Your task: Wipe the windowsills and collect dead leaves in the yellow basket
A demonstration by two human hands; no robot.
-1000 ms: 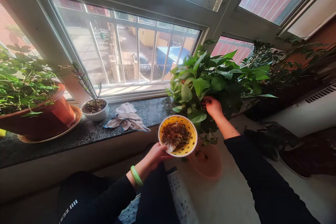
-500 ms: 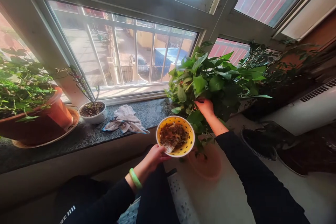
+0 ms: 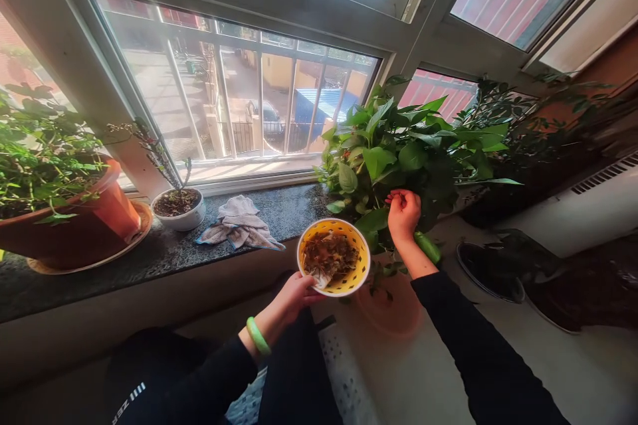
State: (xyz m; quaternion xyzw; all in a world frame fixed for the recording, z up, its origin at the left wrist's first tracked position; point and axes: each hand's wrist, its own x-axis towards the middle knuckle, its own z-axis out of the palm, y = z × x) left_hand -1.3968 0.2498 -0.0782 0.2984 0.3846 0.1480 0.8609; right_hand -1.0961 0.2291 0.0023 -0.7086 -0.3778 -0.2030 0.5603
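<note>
The yellow basket (image 3: 358,271) of brown scraps (image 3: 331,252) is gripped at eight o'clock by the left hand (image 3: 294,295). At two o'clock, the right hand (image 3: 404,216), curled, contents unclear, has shifted rightward; work seems centred on the leafy plant (image 3: 377,161).

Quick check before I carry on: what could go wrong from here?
The left hand grips the yellow basket at one side of its rim, so it might tip and spill the brown scraps.

The right hand is close in among the leaves of the green plant; a hasty pull could tear a healthy one.

The crumpled cloth reaches the front edge of the sill, so a brush from the left arm might drag it off.
</note>
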